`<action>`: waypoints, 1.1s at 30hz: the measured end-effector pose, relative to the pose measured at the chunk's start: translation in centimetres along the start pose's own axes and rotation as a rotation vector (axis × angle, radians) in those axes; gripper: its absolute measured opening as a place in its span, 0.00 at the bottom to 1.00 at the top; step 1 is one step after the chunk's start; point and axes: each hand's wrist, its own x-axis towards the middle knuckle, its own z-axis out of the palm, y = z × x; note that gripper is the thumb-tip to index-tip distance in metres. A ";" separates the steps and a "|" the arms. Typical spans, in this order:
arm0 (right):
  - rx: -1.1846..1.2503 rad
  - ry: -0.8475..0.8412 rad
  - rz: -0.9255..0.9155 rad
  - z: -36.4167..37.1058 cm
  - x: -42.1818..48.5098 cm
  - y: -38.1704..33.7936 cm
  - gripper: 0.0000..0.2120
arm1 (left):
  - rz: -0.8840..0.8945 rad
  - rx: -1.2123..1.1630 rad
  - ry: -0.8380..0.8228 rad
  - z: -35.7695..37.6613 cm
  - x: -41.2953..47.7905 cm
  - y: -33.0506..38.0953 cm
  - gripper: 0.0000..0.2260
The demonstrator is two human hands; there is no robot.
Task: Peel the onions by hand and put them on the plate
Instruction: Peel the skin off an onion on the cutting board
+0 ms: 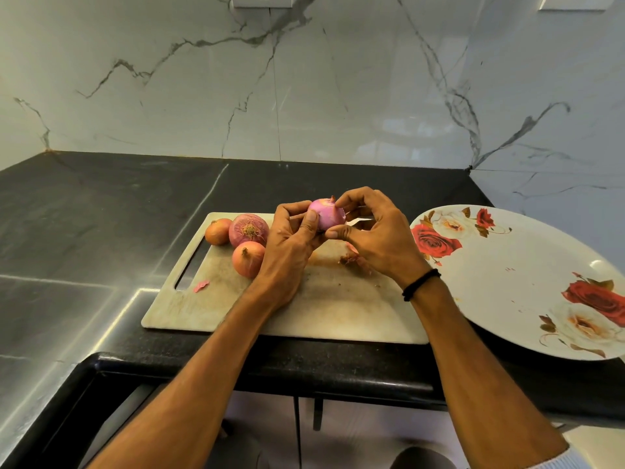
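Note:
A pale pink, mostly peeled onion (327,214) is held up above the cutting board (331,309). My left hand (291,238) grips it from the left, thumb on its front. My right hand (375,231) pinches it from the right, fingers curled over its top. Three unpeeled onions lie at the board's far left: a small one (217,231), a large reddish one (248,230) and a medium one (248,258). The white plate (514,275) with red roses sits to the right with no onions on it.
Bits of onion skin lie on the board under my right hand (351,260) and near the handle slot (201,286). The board rests on a black stone counter (101,214) against a marble wall. The counter's front edge runs just below the board.

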 end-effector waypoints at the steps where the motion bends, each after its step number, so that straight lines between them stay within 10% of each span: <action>1: -0.002 -0.002 -0.002 0.0 0.0 0.0 0.18 | 0.009 0.011 -0.003 0.0 0.0 0.0 0.10; 18: 0.020 0.069 0.063 -0.4 0.0 0.4 0.01 | 0.034 0.020 0.009 0.2 -0.2 0.1 0.22; 33: 0.020 -0.028 0.128 -0.5 -0.1 -0.2 0.21 | -0.025 -0.093 -0.006 0.3 -0.1 0.5 0.14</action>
